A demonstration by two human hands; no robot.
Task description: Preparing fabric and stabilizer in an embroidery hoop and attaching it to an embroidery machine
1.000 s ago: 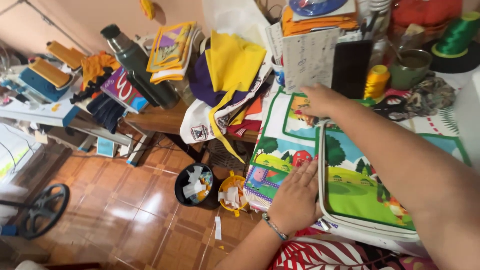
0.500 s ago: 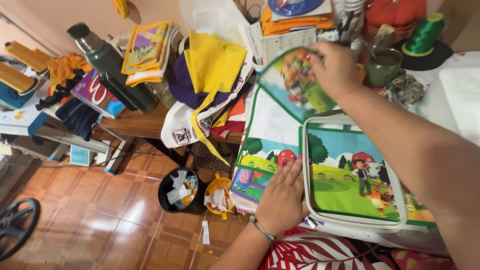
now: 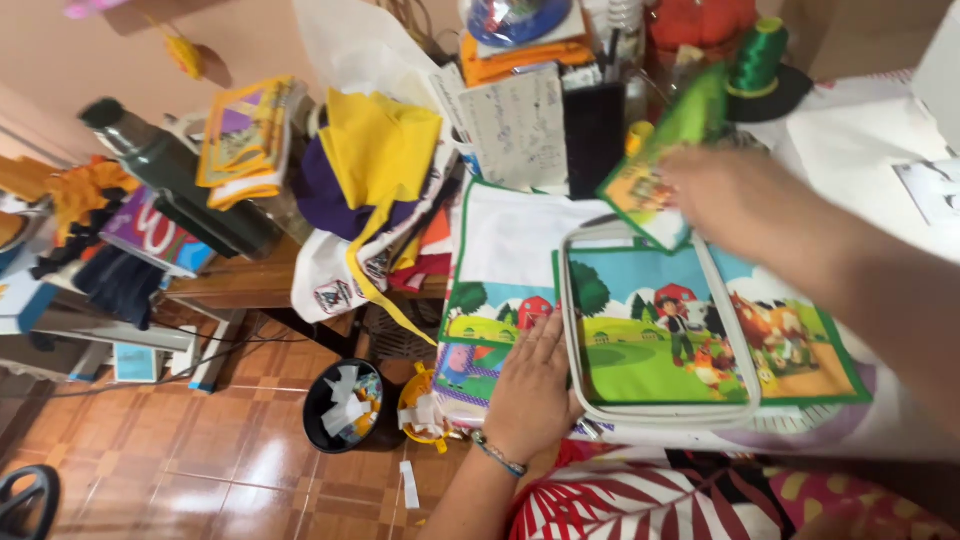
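Left hand (image 3: 532, 390), lower centre: flat, fingers spread, pressing printed farm-scene fabric (image 3: 500, 300) beside a white rounded frame (image 3: 660, 412). Right hand (image 3: 735, 195), upper right, blurred: closed on the lifted corner of a green-edged fabric panel (image 3: 665, 165). White handwritten paper sheet (image 3: 517, 125), upper centre. Purple box (image 3: 150, 230), left. Green thread spool (image 3: 757, 55), top right.

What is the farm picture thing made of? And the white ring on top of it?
The farm picture panel looks like printed cloth with green edging: the piece the right hand lifts bends softly. The white frame looks like smooth hard plastic, keeping its rounded shape, though that is not certain. The left hand presses beside it.
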